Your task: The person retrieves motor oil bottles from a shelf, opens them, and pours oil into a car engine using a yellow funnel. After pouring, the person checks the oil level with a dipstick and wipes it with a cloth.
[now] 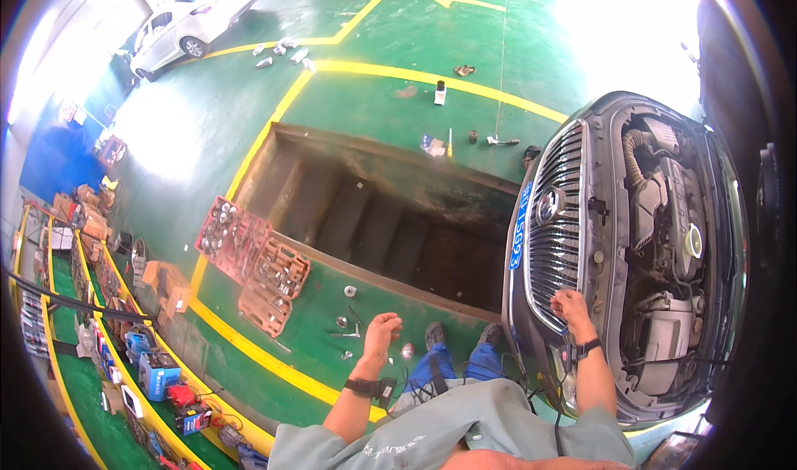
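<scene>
My left hand [383,334] hangs in the air above the green floor, left of my feet, and holds nothing that I can see. Its fingers are loosely bent and a little apart. My right hand [570,308] is over the front of a dark car [614,246], nearest to the lower end of its chrome grille [558,212]. Its fingers are half curled with nothing visible in them; I cannot tell whether they touch the grille. The car's hood is up, and its engine [664,212] is exposed.
Before my feet lies a long inspection pit [365,208] with steps. Beside it are open socket sets in a red case [228,233] and a brown case [274,283], plus loose tools. Yellow shelves [137,337] stand left. A white car [195,26] is parked far left.
</scene>
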